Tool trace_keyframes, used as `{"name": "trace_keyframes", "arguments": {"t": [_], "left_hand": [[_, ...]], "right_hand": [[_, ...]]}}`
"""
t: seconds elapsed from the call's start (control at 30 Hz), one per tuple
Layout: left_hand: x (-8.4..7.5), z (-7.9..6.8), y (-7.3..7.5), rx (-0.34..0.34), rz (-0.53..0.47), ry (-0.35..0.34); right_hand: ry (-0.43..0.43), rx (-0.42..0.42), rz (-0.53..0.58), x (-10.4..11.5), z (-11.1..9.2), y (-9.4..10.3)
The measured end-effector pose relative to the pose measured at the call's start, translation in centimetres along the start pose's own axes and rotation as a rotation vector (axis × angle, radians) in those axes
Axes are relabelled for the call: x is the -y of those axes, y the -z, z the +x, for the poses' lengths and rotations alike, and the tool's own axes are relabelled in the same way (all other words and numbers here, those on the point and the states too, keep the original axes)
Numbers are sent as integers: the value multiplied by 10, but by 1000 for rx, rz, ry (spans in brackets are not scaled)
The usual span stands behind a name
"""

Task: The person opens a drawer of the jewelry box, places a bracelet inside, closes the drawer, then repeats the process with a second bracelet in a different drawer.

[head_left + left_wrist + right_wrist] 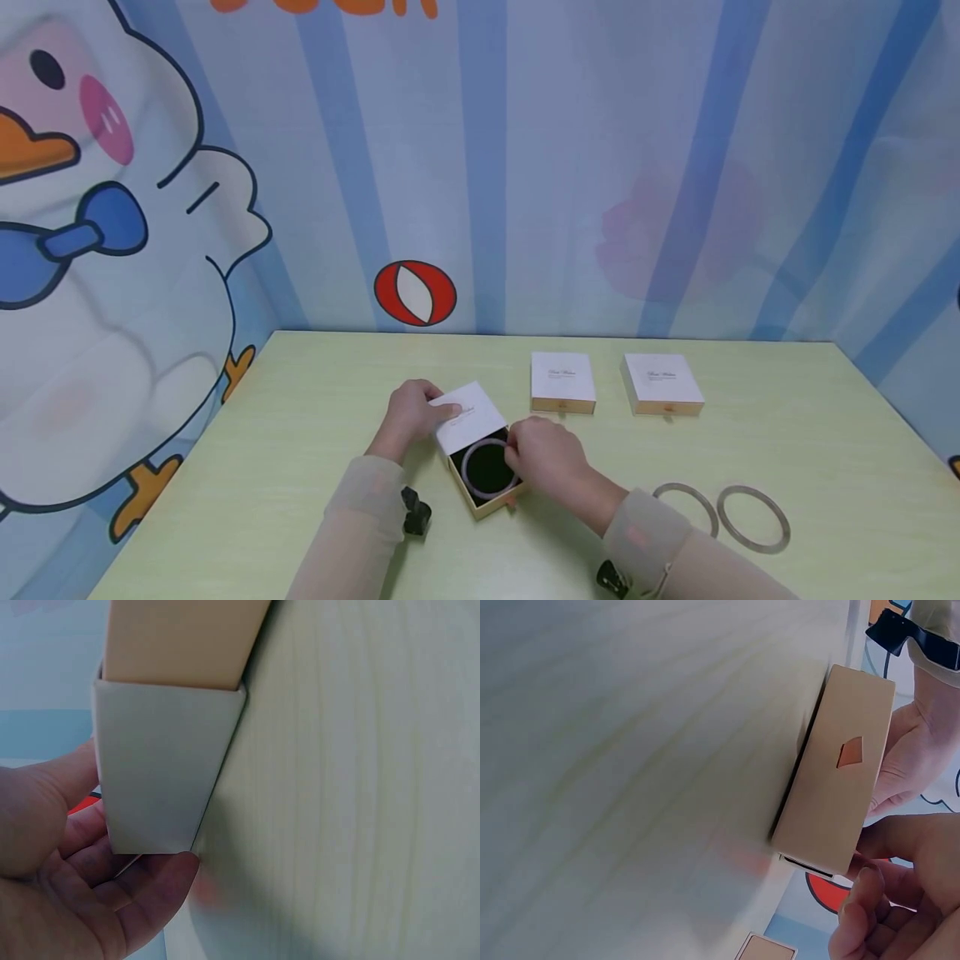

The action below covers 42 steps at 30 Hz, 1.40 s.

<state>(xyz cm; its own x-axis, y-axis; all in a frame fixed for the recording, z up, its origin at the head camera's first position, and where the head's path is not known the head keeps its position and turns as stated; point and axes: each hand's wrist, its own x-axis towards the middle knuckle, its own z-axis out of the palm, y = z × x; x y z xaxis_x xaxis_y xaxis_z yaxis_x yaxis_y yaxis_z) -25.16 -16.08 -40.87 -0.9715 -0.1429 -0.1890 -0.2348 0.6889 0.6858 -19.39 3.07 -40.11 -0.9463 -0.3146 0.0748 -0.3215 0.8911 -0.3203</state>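
In the head view a small gift box sits pulled open near the middle of the table, turned at an angle. My left hand [412,412] holds its white sleeve [471,423], thumb on top and fingers along the far side. The gold-sided drawer [836,772] with its orange pull tab [850,752] sticks out towards me. Inside, a pale bangle [465,479] lies on the dark lining. Curled fingers of my right hand [551,457] pinch the bangle's right side at the drawer edge; the fingertips are partly hidden.
Two closed white gift boxes, one [562,379] nearer the middle and another [662,382] farther right, stand at the back. To the right two more bangles lie on the table [300,517]: one [784,529] fully visible, one [705,502] partly behind my right sleeve.
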Motion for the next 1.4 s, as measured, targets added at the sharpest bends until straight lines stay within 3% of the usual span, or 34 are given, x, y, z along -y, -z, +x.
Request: {"name": "trace_keyframes", "arguments": {"t": [0.43, 1.17, 1.4], "left_hand": [[-3, -2, 2, 9, -17, 10], [0, -1, 1, 5, -4, -11], [-1, -1, 1, 4, -8, -6]], "right_hand": [[42, -34, -49, 0, -2, -6], [42, -39, -81, -1, -3, -11], [39, -23, -34, -2, -6, -10]]}}
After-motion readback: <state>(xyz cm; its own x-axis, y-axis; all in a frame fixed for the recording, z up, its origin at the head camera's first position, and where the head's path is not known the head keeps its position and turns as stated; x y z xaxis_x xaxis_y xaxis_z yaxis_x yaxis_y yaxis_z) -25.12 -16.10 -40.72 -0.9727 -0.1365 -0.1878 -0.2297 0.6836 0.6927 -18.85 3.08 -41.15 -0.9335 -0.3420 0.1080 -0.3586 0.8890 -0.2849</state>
